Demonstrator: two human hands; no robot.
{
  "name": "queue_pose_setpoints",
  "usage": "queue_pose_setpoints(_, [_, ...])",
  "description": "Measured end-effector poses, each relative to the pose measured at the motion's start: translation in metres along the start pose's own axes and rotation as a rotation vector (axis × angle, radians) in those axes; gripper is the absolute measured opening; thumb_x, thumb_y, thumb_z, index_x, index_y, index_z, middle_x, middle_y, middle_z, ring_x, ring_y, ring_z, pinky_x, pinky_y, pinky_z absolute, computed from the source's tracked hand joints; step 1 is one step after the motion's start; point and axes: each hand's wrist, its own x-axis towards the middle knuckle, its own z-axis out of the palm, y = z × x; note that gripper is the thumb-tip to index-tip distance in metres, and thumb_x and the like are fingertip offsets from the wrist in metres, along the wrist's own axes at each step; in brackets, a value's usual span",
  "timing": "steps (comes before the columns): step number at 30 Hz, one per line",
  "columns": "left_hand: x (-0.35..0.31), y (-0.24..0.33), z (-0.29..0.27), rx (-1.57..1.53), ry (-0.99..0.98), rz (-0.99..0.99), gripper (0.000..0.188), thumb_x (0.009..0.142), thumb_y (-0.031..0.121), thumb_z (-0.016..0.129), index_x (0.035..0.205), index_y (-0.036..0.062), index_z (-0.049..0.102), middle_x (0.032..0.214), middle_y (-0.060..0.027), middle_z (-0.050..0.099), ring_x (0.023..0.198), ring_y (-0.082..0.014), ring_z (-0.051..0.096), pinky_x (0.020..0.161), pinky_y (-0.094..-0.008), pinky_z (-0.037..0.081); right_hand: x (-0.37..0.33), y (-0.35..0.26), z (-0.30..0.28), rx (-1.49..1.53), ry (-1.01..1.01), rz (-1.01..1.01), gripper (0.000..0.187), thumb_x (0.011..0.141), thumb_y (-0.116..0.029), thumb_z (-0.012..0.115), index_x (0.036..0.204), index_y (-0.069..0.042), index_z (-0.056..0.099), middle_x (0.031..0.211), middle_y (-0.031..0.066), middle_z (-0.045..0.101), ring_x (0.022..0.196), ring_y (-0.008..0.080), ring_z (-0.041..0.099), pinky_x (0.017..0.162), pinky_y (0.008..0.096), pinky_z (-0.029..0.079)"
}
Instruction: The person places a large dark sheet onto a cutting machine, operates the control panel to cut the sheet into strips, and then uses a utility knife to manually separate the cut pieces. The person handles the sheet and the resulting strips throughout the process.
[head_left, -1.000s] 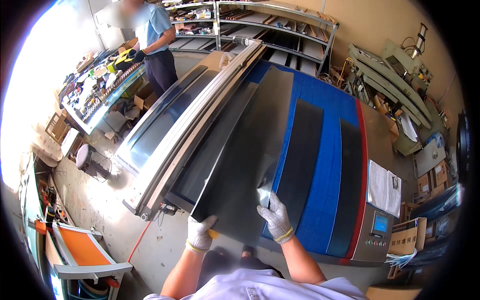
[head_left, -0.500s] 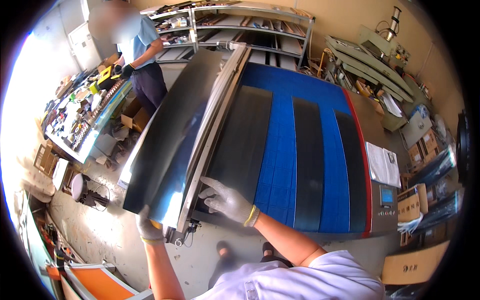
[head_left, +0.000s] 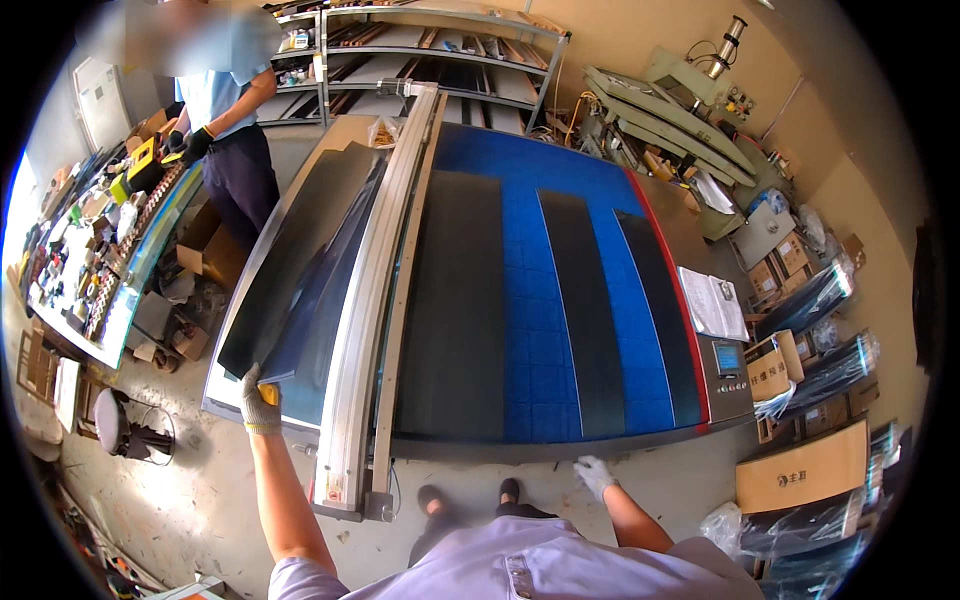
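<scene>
My left hand, in a pale knitted glove, is closed on the near end of a dark, flexible sheet. Something small and yellow shows beside its fingers; its kind cannot be made out. The sheet lies left of a long aluminium beam, its surface curved and partly glossy. My right hand, gloved too, hangs just off the table's near edge, fingers apart and holding nothing. Right of the beam, a wide dark strip and two narrower dark strips rest on the blue table surface.
At the far left a co-worker stands beside a cluttered bench. A stool is on the floor nearby. Metal shelves line the back. An open booklet and a control panel occupy the table's right end, with cartons beyond.
The dark sheet has come down lower left of the beam, my left hand still on its end. My right hand has left the beam and drawn back to the right. The view has shifted.
</scene>
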Motion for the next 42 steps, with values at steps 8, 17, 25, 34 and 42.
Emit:
queue_pose_setpoints(8, [0.053, -0.031, -0.034, 0.063, -0.047, -0.046, 0.016, 0.086, 0.016, 0.072, 0.098, 0.0072, 0.067, 0.091, -0.0036, 0.071, 0.079, -0.0164, 0.068, 0.069, -0.0279, 0.055, 0.0, 0.11, -0.032, -0.079, -0.007, 0.327, 0.035, 0.095, -0.022, 0.063, 0.124, -0.003, 0.057, 0.086, 0.013, 0.066, 0.061, 0.0249, 0.066, 0.052, 0.0382, 0.054])
queue_pose_setpoints(17, [0.026, -0.019, -0.047, 0.92, 0.332, 0.238, 0.04, 0.094, 0.013, 0.063, 0.133, 0.0072, 0.06, 0.117, -0.0047, 0.068, 0.074, -0.0135, 0.061, 0.065, -0.0281, 0.052, 0.043, 0.125, -0.011, -0.162, 0.06, 0.049, 0.045, 0.093, -0.022, 0.066, 0.132, -0.003, 0.053, 0.089, 0.0116, 0.066, 0.067, 0.0198, 0.063, 0.055, 0.0359, 0.051])
queue_pose_setpoints(25, [-0.085, 0.003, 0.006, 0.943, 0.321, 0.449, 0.058, 0.094, -0.002, 0.05, 0.149, 0.0158, 0.046, 0.101, -0.0037, 0.067, 0.063, -0.0078, 0.055, 0.05, -0.0235, 0.046, 0.046, 0.023, 0.002, -0.178, 0.1, -0.141, 0.019, 0.093, -0.018, 0.066, 0.105, -0.004, 0.068, 0.079, 0.0076, 0.068, 0.062, 0.0137, 0.062, 0.054, 0.0312, 0.05])
queue_pose_setpoints(34, [-0.212, -0.182, 0.138, 1.272, -0.292, 0.065, 0.024, 0.089, 0.019, 0.065, 0.106, 0.0014, 0.062, 0.081, -0.0143, 0.064, 0.069, -0.0226, 0.062, 0.067, -0.0359, 0.051, 0.073, -0.035, -0.017, -0.294, 0.376, -0.654, 0.014, 0.091, -0.018, 0.064, 0.095, -0.006, 0.07, 0.069, 0.013, 0.068, 0.061, 0.0244, 0.068, 0.059, 0.0367, 0.052])
queue_pose_setpoints(42, [-0.245, -0.324, 0.134, 1.678, -0.704, 0.134, 0.036, 0.085, 0.038, 0.07, 0.095, 0.0049, 0.063, 0.076, -0.0207, 0.067, 0.075, -0.0391, 0.068, 0.068, -0.0451, 0.053, 0.079, -0.01, -0.069, -0.229, 0.649, -0.697, 0.009, 0.088, -0.016, 0.065, 0.092, -0.007, 0.067, 0.087, 0.0179, 0.068, 0.083, 0.0405, 0.065, 0.072, 0.046, 0.052])
